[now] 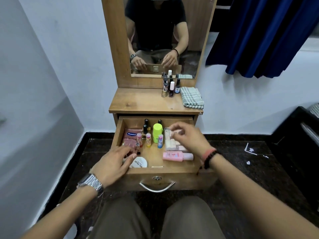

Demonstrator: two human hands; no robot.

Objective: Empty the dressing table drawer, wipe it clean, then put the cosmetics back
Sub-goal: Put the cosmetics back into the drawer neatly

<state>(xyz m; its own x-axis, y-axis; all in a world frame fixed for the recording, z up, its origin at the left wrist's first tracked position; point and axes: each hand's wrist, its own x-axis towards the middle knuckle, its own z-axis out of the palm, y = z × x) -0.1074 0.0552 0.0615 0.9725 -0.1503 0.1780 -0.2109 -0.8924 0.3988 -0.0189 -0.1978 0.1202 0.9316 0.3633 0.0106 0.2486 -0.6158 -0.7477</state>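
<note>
Nearest to me, the left hand (113,163) hovers over the front-left corner of the open drawer (156,171), fingers loosely curled above a small dark bottle (138,149) and the white nail-polish-remover tub (139,162); I cannot tell whether it actually touches either. Just past it, a pink bottle (177,156) lies on its side. The right hand (189,138) sits over the clear palette box (174,141), fingertips curled at its far end, apparently starting to pinch it, though contact is unclear. Between the hands stand small tubes (148,139), a lime-green container (158,131) and dark bottles at the back, with a Vaseline sachet (131,138) on the left. Further off, on the tabletop (143,100), a few nail polishes (170,87) already stand beside a folded checked cloth (192,97).

My worry: the upright tubes crowd close, so a sleeve or wrist lifting out could topple them, and the palette lid could spring open if gripped by one end.
</note>
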